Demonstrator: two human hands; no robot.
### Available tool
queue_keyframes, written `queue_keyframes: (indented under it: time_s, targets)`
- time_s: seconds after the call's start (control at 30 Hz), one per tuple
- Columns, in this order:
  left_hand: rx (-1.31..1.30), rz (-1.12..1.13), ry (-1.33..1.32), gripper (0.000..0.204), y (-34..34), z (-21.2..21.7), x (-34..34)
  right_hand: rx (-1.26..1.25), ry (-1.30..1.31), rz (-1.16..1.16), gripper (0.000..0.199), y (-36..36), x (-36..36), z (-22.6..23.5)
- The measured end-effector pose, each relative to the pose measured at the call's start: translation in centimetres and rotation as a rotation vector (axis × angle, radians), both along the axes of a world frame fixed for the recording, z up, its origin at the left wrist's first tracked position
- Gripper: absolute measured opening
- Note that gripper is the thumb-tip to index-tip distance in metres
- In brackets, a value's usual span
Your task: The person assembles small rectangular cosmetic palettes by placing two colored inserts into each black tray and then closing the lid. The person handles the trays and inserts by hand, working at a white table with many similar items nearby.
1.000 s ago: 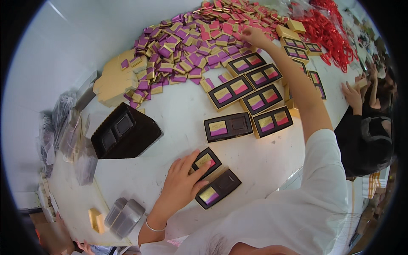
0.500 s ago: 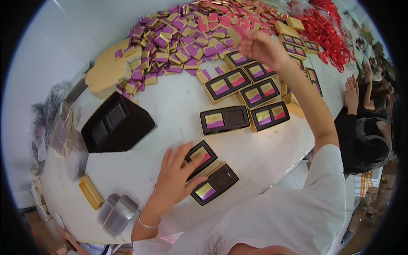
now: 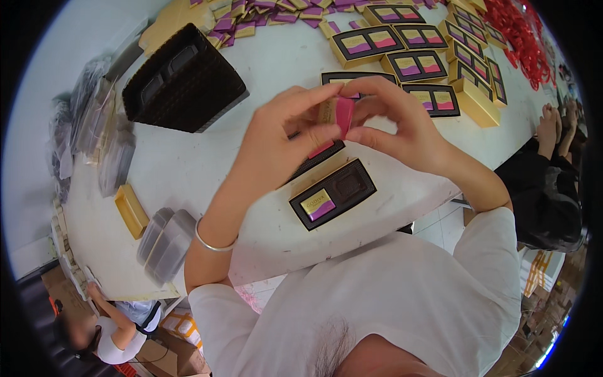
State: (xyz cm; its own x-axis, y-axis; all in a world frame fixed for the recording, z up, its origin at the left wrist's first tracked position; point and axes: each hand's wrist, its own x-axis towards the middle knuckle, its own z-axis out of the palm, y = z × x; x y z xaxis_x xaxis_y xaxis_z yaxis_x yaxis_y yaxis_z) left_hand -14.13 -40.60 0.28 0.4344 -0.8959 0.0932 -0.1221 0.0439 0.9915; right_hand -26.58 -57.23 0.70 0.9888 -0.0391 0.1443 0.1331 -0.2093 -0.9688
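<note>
Above the near boxes, a small pink-and-gold wrapped square (image 3: 343,115) is pinched between both my hands. My left hand (image 3: 279,135) grips it from the left, and my right hand (image 3: 402,129) closes on its right edge. Just below them lies an open gold box with a dark tray (image 3: 342,210). Its left compartment holds a purple-and-gold wrapped square (image 3: 318,204), while the right one shows bare dark plastic. A second box (image 3: 323,162) with a pink piece is partly covered by my left hand. Behind my fingers another tray box (image 3: 377,76) is mostly hidden.
Filled gold boxes (image 3: 411,66) stand in rows at the far right, near red ribbon (image 3: 518,44). Wrapped squares (image 3: 289,16) are heaped at the back. Stacked dark trays (image 3: 188,81), a gold box part (image 3: 130,210) and clear plastic covers (image 3: 166,242) sit left. Other people are nearby.
My right hand has come back from the far pile with the pink-and-gold square. My left hand has lifted off the near boxes and met it. The view has shifted nearer my body.
</note>
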Motion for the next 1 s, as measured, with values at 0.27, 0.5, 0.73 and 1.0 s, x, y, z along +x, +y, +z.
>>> queue_keyframes:
  time_s: [0.27,0.5,0.73,1.0]
  targets:
    - [0.163,-0.252,0.129,0.054,1.5,1.0,-0.8,-1.028,-0.868,0.05,0.038,0.1,-1.6,-0.9]
    - [0.435,-0.175,-0.871,0.084,5.2,-1.4,-3.4,-1.11,-0.57,0.24,0.026,2.1,-5.4,-4.6]
    - [0.402,-0.201,-1.012,0.075,5.0,-2.7,-4.1,-0.652,-0.195,0.135,0.02,2.4,-4.3,-4.3]
    - [0.371,-0.211,-0.958,0.068,5.3,-3.0,-4.4,-0.64,-0.17,0.079,0.02,2.8,-3.3,-4.9]
